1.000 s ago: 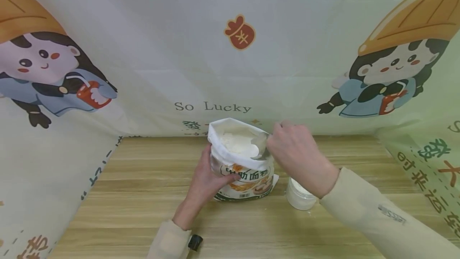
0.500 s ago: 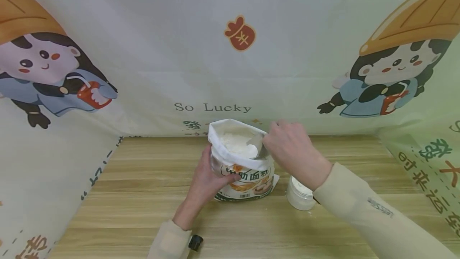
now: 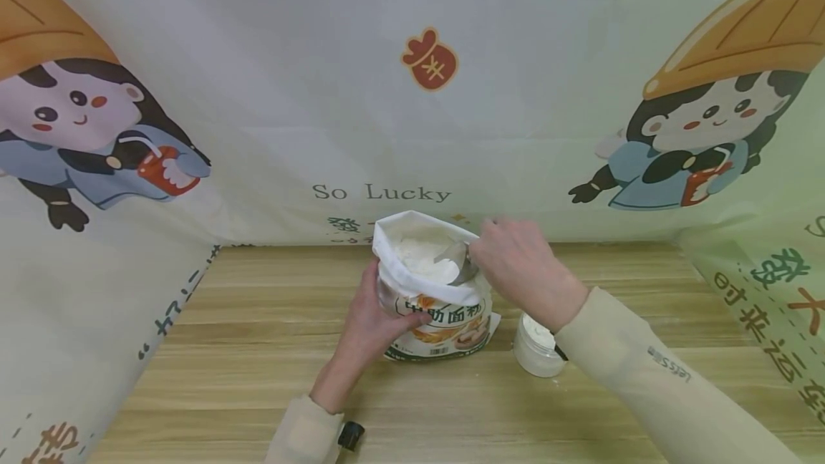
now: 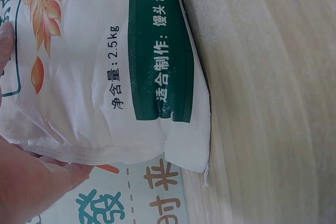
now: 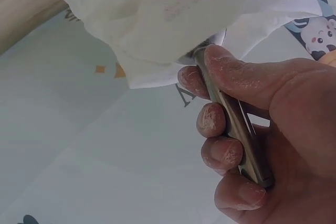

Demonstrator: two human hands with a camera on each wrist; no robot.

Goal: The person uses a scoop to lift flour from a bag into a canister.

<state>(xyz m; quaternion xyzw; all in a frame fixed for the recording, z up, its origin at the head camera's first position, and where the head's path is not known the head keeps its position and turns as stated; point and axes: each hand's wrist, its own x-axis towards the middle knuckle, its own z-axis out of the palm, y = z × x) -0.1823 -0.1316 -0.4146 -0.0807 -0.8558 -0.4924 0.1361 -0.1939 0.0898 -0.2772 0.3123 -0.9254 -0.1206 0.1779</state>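
Observation:
An open white flour bag [image 3: 445, 331], its rim folded outward, stands upright on the table with white flour [image 3: 415, 253] visible inside. My left hand [image 3: 366, 331] grips the bag's left side, thumb across the front; part of that hand [image 4: 37, 182] shows against the bag in the left wrist view. Over the bag's right rim, my right hand [image 3: 525, 263] holds a metal scoop [image 3: 460, 263] whose bowl is inside the bag, by the flour. The right wrist view shows flour-dusted fingers wrapped around the scoop's handle [image 5: 236, 124].
To the right of the bag, below my right forearm, stands a clear jar [image 3: 538, 362] containing white powder. Something dark [image 3: 561, 354] shows at the jar's right side, partly covered by the sleeve. A printed cloth [image 3: 290, 127] rises behind the wooden table [image 3: 213, 349].
My right hand has shifted a little left, and the scoop's bowl has moved left and turned within the bag. The left hand and the bag stay in place.

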